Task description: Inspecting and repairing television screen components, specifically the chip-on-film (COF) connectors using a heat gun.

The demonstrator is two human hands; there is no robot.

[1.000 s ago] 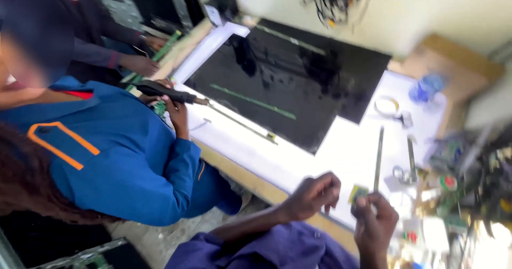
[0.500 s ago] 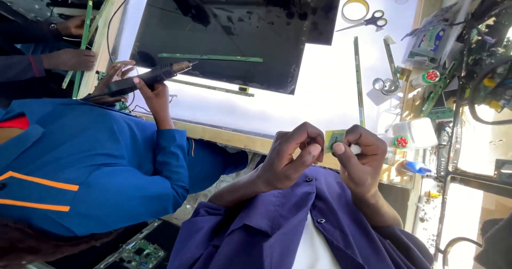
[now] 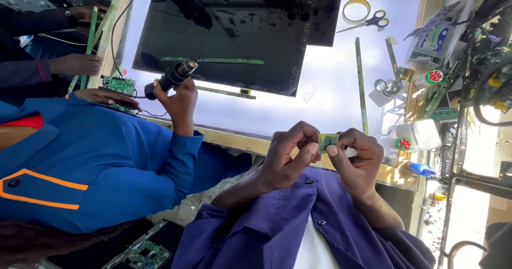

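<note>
Fingers point(image 3: 306, 146) of both hands pinch a small green circuit strip point(image 3: 328, 141). Left hand point(image 3: 290, 154) and right hand point(image 3: 357, 157), slightly apart a second ago, now meet above the bench edge point(image 3: 234, 138).

The one camera sits on my head and looks down past my chest, so my purple sleeves fill the bottom edge. It is tilted and turned: the counter point(image 3: 341, 87) runs across the top of the frame. My left hand point(image 3: 290, 154) and right hand point(image 3: 357, 157) sit close below the lens, near the middle. A co-worker in blue point(image 3: 90, 167) fills the left side, also close.
</note>
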